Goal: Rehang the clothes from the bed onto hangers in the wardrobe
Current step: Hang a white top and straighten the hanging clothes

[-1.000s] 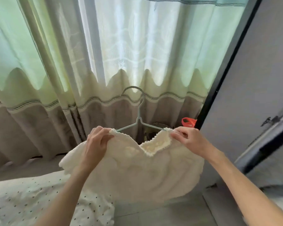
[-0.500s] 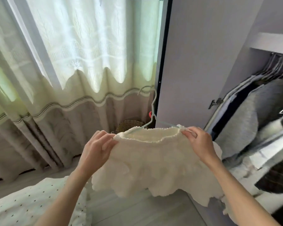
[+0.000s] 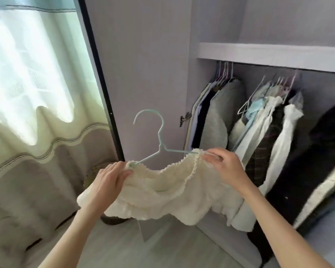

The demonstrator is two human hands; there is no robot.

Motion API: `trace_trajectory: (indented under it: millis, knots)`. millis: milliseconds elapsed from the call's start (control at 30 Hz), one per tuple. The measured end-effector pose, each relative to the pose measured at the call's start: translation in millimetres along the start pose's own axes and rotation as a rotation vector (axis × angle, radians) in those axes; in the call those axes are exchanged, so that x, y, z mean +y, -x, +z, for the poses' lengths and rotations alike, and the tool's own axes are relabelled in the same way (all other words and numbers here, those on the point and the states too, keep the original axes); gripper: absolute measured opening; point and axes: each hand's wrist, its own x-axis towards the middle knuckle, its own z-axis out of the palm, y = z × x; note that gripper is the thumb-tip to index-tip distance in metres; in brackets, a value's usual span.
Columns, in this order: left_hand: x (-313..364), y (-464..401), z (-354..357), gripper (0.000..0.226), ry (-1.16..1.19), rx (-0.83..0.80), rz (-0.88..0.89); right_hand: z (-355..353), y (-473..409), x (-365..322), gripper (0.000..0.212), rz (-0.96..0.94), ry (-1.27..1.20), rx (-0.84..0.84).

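Hanging at the far left, a pale green and beige curtain [image 3: 37, 105] is seen over a bright window, and a woven basket [image 3: 97, 172] is partly visible on the floor below it, beside the dark edge of the wardrobe door [image 3: 143, 74]. The left hand [image 3: 109, 180] is held in front of the basket; its fingers [image 3: 122, 174] are curled together over the left shoulder of a cream ruffled top [image 3: 162, 196], and the fabric is pinched against the left end of a pale blue hanger [image 3: 159, 140]. The hanger is held up in the air in front of the open door, with its hook upright and turned to the left; its arms are threaded into the neckline of the top, which is draped below both hands. The right hand [image 3: 225, 165] is placed at the other shoulder, where the ruffled edge and the right end of the hanger are pinched between thumb and curled fingertips [image 3: 211, 156]. Further right, the open wardrobe [image 3: 269, 55] is shown with a shelf above and a row of hung clothes [image 3: 263, 132] beneath it, grey, white, dark and checked garments being packed closely together. No writing or label can be read anywhere.
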Motion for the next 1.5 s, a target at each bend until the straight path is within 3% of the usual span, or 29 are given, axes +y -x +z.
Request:
trace_trajectory:
  millis: [100,233,333,467,567,667,733,933,1167,1500]
  knots:
    - [11,-17,17,0.025,0.092,0.019,0.039,-21,15,5,0.021,0.062,0.049,0.076]
    - [23,-42,33,0.013,0.177,-0.016,0.044,-40,44,10,0.019,0.143,0.151,0.208]
    - [34,-54,46,0.015,0.212,-0.062,0.029,-47,66,9,0.017,0.192,0.273,0.196]
    - [52,-61,70,0.025,0.161,-0.267,-0.033,-57,98,4,0.018,0.357,0.377,0.063]
    - [63,-62,100,0.024,0.163,-0.417,-0.033,-58,126,6,0.028,0.440,0.333,0.114]
    - [79,-66,124,0.019,0.215,-0.550,0.051,-66,149,6,0.028,0.552,0.300,0.208]
    - [93,-70,134,0.030,0.244,-0.596,0.130,-75,162,8,0.029,0.641,0.329,0.252]
    - [127,-73,143,0.043,0.267,-0.460,0.431,-85,200,16,0.032,0.826,0.360,0.419]
    - [158,-83,164,0.046,0.186,-0.483,0.495,-95,192,16,0.035,0.802,0.292,0.545]
    - [221,-153,224,0.046,0.231,-0.497,0.484,-136,103,67,0.035,0.658,0.133,0.639]
